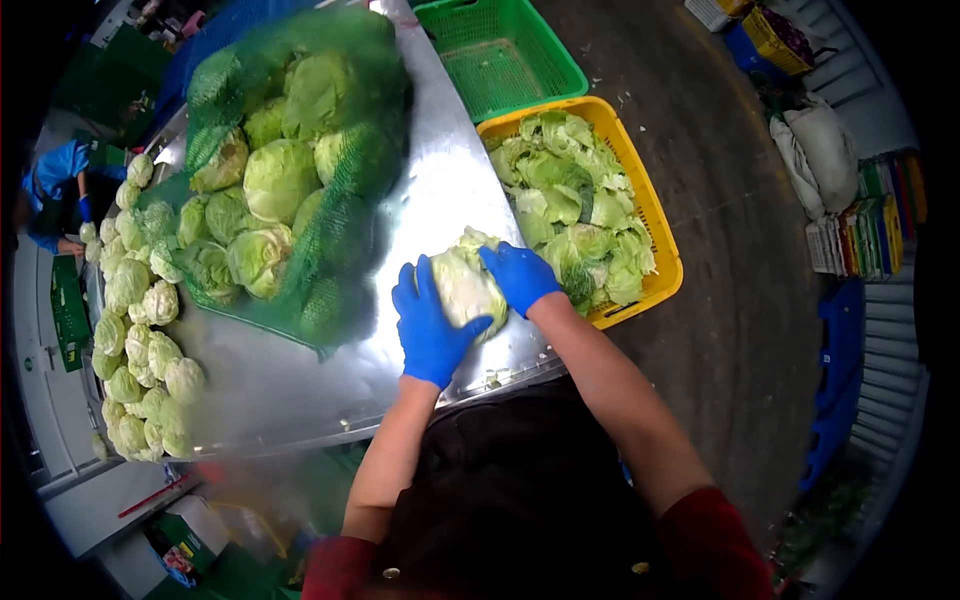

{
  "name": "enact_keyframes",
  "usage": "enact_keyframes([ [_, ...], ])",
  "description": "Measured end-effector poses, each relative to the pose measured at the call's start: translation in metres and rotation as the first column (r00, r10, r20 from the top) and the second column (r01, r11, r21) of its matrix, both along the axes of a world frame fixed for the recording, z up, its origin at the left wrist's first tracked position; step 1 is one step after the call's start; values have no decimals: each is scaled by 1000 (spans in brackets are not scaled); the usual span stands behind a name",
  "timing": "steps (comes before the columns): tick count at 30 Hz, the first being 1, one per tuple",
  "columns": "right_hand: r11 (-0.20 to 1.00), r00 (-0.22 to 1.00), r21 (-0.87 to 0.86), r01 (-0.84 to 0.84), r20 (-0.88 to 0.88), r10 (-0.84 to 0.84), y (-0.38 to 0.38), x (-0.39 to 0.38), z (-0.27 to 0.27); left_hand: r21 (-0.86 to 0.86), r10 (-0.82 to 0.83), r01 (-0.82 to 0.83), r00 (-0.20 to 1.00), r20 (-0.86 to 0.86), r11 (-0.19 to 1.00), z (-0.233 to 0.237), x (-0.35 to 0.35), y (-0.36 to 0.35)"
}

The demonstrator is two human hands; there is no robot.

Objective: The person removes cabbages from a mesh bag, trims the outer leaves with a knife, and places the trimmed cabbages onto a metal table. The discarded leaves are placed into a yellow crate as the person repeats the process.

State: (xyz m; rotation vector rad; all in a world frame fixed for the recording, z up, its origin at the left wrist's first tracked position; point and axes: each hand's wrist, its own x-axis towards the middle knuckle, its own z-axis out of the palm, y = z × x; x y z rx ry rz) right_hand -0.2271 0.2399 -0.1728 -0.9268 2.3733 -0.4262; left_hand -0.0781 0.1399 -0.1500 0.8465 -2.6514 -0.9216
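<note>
A pale, partly stripped cabbage [465,287] rests on the steel table near its right edge. My left hand [432,325], in a blue glove, cups it from the left and below, thumb across its lower side. On the upper right, my right hand [522,277], gloved in blue too, grips the cabbage by its outer leaves; its fingertips are partly hidden. Behind my hands lies an opened green mesh sack [345,215] with several leafy cabbages [280,180] in it. Just right of the table, a yellow crate [668,262] holds loose cabbage leaves [585,205].
Several trimmed cabbages [140,340] are heaped along the left end of the steel table [290,390]. A green crate [575,75] stands beyond the yellow one. At the far left is another person [60,180] in blue. Stacked crates [860,235] and white sacks [825,155] line the right wall.
</note>
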Motion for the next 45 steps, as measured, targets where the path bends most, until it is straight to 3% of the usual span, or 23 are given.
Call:
enact_keyframes([
  [2, 985, 978, -25, -171, -123, 166, 20, -16, -75, -17, -80, 79, 995, -62, 997, -6, 21, -7],
  [4, 997, 982, -78, 7, 189, 8, 23, -17, -55, 57, -136, 144, 983, -120, 988, -9, 36, -25],
  [6, 957, 847, -71, 281, 486, -213, 35, -15, -19, 101, -260, 279, 951, -166, 955, -9, 43, -45],
  [8, 916, 928, -150, 372, 71, -365, 48, -13, 1, 91, -453, 464, 884, -116, 881, -7, 36, -67],
  [10, 744, 950, -602, 290, 89, -299, 33, 2, 16, 100, -544, 551, 835, -85, 829, -1, 31, -76],
  [12, 915, 976, -394, 89, 219, -1, 19, 23, 54, 107, -546, 552, 834, -80, 827, 8, 26, -81],
  [13, 936, 970, -353, -7, 226, 93, 14, 32, 30, 104, -433, 437, 899, -63, 893, 7, 35, -80],
  [16, 861, 945, -489, 138, 325, 33, 10, 36, -15, 215, 2, 45, 976, -216, 976, -19, 67, -57],
  [17, 881, 939, -449, 147, 344, 19, 6, 37, -9, 281, 40, 12, 983, -178, 960, 2, 59, -33],
  [20, 923, 946, -371, 107, 323, 20, -1, 36, 23, 39, 46, -42, 995, -90, 998, -4, 30, -11],
  [22, 925, 971, -380, 30, 230, 63, 5, 41, 34, 181, 29, -13, 996, -84, 983, 8, 17, -23],
  [23, 873, 998, -484, -60, -34, 50, 4, 48, -1, 249, 25, -4, 996, -81, 969, 10, 13, -27],
  [26, 985, 969, -124, 119, 232, -88, -14, 26, 12, 175, 18, -14, 1000, -18, 984, 8, 14, -27],
  [27, 991, 959, -4, 133, 251, -128, -20, -3, -2, 96, -34, 33, 999, 14, 995, 3, 16, -24],
  [28, 999, 996, -6, -40, 80, 40, -12, -22, -10, 81, -57, 58, 998, -13, 995, -2, 24, -22],
  [30, 982, 972, -108, 154, 196, -130, -5, -28, -50, 47, -106, 110, 992, -75, 993, -13, 41, -29],
  [36, 939, 984, -297, 175, 34, -172, 2, 4, -3, 158, -386, 406, 911, -143, 900, -12, 57, -74],
  [37, 825, 989, -546, 143, 97, -107, 1, 14, 9, 166, -407, 428, 902, -147, 888, -6, 51, -79],
  [38, 839, 998, -542, 49, 69, -14, -3, 28, 17, 181, -426, 447, 893, -142, 876, 0, 52, -80],
  [41, 782, 993, -615, -105, -28, 112, -11, 52, 2, 130, -126, 149, 977, -171, 980, 0, 70, -58],
  [43, 842, 985, -537, -41, 118, 123, -12, 45, 8, 141, 149, -117, 959, -242, 983, -19, 91, -31],
  [44, 871, 974, -491, -11, 193, 121, -12, 43, 11, 411, 272, -141, 921, -280, 901, 0, 77, -10],
  [45, 877, 968, -481, -10, 216, 130, -13, 43, 14, 283, 241, -182, 953, -186, 942, -3, 68, 1],
])
